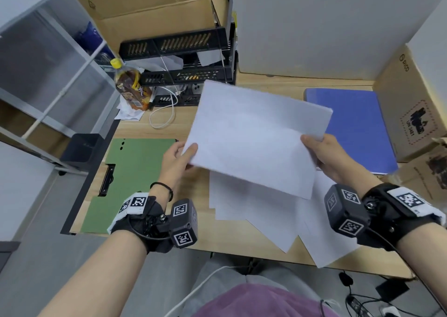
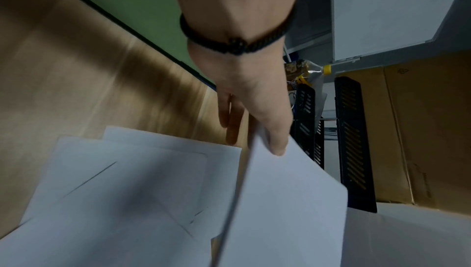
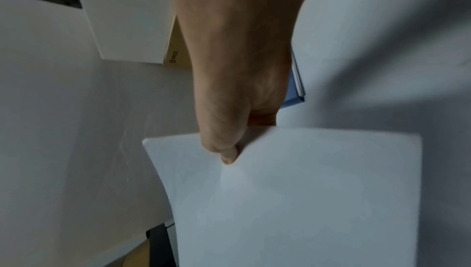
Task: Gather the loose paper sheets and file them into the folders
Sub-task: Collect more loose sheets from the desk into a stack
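White paper sheet (image 1: 258,135): held raised over the wooden desk (image 1: 191,191), between green folder (image 1: 135,162) and blue folder (image 1: 353,128). Left hand (image 1: 176,159): corner pinched, thumb on top, fingers beneath. Right hand (image 1: 331,157): opposite edge pinched likewise. Loose sheets (image 1: 256,210): spread on the desk below.

left hand (image 2: 254,98) pinches held sheet (image 2: 288,211) at its corner, thumb on top | loose sheets (image 2: 122,200) flat on tabletop (image 2: 76,90) | green folder (image 2: 137,9) beyond wrist | black trays (image 2: 354,140) right
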A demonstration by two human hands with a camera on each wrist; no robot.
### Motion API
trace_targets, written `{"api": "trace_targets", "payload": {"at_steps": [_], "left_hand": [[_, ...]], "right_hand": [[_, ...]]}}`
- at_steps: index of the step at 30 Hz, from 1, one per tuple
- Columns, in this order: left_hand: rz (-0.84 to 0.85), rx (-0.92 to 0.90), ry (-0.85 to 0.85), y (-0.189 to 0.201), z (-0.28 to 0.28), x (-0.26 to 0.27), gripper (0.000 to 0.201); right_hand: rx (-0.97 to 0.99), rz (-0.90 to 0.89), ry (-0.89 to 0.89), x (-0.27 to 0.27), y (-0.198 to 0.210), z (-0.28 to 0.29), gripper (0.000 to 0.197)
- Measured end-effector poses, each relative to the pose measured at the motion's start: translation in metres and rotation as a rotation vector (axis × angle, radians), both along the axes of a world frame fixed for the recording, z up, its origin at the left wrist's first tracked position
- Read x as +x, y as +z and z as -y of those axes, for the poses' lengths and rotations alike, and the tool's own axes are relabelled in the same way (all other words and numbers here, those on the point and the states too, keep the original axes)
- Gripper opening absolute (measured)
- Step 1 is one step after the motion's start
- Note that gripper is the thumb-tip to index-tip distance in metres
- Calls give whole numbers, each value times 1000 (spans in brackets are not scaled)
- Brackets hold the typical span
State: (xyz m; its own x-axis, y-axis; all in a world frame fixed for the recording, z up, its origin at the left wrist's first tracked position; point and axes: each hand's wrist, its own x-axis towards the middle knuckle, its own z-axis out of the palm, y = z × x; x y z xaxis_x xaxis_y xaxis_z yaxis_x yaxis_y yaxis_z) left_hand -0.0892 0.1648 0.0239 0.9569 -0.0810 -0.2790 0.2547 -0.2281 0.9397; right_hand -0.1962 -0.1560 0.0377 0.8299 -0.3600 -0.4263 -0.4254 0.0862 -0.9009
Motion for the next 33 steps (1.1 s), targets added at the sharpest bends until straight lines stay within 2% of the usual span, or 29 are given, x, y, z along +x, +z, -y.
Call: {"api": "trace_targets", "payload": {"at_steps": [3,6,8,10,12,14,17,23,26,29,31,33], "left_hand": [[-132,-185,27,1,9,-12,45],[-225,-296,-124,8,34,-20,36],[-268,-286,-162,8,50,-23,35],[-281,-235,-113,2,57,-23,28],[-249,-160,-69,-6,56,-22,31],[-200,-106,-47,-14,49,-22,35],[-164,-44,-64,-17,35,-22,25],[-247,18,-325,-22,1,-27,36],[-227,66,-415,-18,-13,-33,43],[-275,96,-450,-17,-33,-35,45],[-320,103,-415,-22,-51,-38,51],[-347,88,-334,-30,-71,-39,50]], "right_hand": [[159,43,-141,-1,-2,-11,20],[282,55,-202,-1,-10,-31,26],[317,35,-185,-5,-16,-44,29],[338,7,-148,-11,-20,-53,24],[330,-25,-77,-20,-23,-54,19],[305,-73,14,-29,-27,-46,22],[336,-116,69,-39,-28,-28,30],[392,-270,408,-37,-26,-26,36],[384,-345,521,-25,-33,-46,53],[304,-422,600,-8,-43,-72,91],[269,-453,653,3,-48,-92,95],[280,-482,695,14,-52,-112,88]]}}
